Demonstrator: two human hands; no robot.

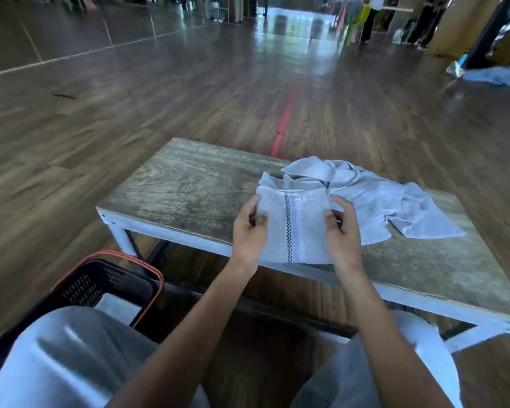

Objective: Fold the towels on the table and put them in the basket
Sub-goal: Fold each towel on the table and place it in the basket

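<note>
— Where was the folded towel [295, 228]?
— Between the left grip [249, 231] and right grip [343, 234], each clamped on a side edge: a ribbed white rectangle with a checked stripe, on the worn wooden bench [189, 195].
— And elsewhere?
— Crumpled towels [374, 198] lay just beyond the right grip; a black perforated basket [100, 284] below the left.

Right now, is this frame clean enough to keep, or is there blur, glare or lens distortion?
Head view: the towel, left hand and right hand are fairly sharp. Head view: the basket and the far room are smeared by blur. Head view: bright glare washes the far floor, and wide-angle stretch shows toward the corners.
</note>
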